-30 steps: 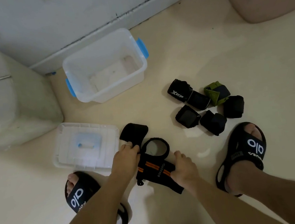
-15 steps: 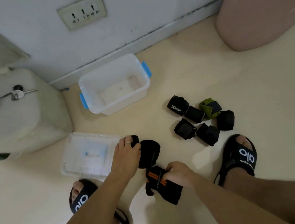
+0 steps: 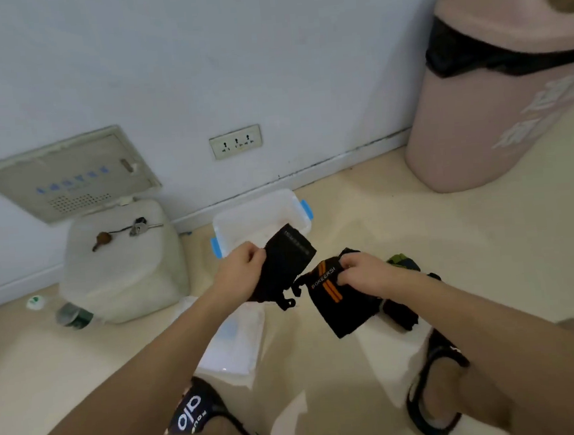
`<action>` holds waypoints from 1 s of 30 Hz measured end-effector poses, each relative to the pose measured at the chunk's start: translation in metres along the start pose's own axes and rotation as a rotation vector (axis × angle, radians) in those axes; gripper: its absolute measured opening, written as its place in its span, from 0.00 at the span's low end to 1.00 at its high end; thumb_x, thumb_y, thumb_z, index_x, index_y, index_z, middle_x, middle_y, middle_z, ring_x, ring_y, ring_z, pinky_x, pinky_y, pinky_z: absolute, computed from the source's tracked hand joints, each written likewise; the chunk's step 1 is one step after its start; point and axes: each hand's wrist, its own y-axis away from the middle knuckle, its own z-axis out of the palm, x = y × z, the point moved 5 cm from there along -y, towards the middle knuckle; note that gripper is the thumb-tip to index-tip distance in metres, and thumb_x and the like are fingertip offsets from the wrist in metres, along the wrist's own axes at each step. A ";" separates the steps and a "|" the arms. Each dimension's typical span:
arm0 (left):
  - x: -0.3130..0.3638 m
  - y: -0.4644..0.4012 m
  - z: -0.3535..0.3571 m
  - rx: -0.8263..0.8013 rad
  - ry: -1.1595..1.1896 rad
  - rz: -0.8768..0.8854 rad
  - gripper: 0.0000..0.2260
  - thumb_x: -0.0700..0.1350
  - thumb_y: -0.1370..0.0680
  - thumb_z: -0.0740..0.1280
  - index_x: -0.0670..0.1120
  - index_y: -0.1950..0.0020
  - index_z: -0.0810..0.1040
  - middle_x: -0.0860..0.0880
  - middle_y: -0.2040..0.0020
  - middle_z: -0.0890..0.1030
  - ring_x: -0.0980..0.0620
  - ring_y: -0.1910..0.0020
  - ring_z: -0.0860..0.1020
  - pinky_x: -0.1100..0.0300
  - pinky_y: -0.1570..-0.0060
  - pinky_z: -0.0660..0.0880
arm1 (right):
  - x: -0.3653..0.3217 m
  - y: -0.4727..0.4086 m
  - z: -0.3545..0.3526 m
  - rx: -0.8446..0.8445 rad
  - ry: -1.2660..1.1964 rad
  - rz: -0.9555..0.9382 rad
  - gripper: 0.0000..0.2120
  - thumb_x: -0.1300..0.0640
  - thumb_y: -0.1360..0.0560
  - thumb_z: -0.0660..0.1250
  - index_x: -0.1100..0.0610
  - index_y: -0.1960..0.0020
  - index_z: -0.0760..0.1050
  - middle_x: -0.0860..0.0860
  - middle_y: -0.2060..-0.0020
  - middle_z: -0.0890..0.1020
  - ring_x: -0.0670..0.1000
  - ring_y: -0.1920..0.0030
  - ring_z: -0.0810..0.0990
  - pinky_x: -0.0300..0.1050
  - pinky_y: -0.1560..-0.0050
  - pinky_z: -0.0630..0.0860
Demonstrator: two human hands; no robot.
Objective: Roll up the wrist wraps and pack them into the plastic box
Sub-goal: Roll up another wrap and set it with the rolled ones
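Observation:
A black wrist wrap (image 3: pixel 284 265) with orange stripes is lifted off the floor and stretched between both hands. My left hand (image 3: pixel 239 265) grips its plain black end, and my right hand (image 3: pixel 360 273) pinches the end with the orange stripes and lettering, which hangs down. Behind them, by the wall, stands the clear plastic box (image 3: pixel 261 212) with blue latches, partly hidden by the wrap. Its lid (image 3: pixel 233 338) lies on the floor under my forearms. The rolled wraps (image 3: pixel 400 261) on the floor are mostly hidden behind my right hand.
A pink bin (image 3: pixel 496 98) stands at the right against the wall. A white container (image 3: pixel 120 261) with keys on top sits at the left, a bottle (image 3: pixel 72 316) beside it. My sandalled feet (image 3: pixel 205 419) are at the bottom. A wall socket (image 3: pixel 235 141) is above the box.
Both hands have lifted the wrap from the floor and pulled its two ends apart. The camera has tilted up, bringing more wall, the bin and the panel into view.

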 end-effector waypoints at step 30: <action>0.046 -0.002 -0.069 -0.052 0.462 -0.065 0.13 0.52 0.33 0.65 0.45 0.54 0.77 0.50 0.58 0.77 0.48 0.56 0.75 0.50 0.48 0.72 | -0.119 0.020 -0.009 0.265 0.194 -0.552 0.32 0.30 0.35 0.73 0.36 0.34 0.70 0.38 0.48 0.74 0.39 0.48 0.76 0.40 0.49 0.74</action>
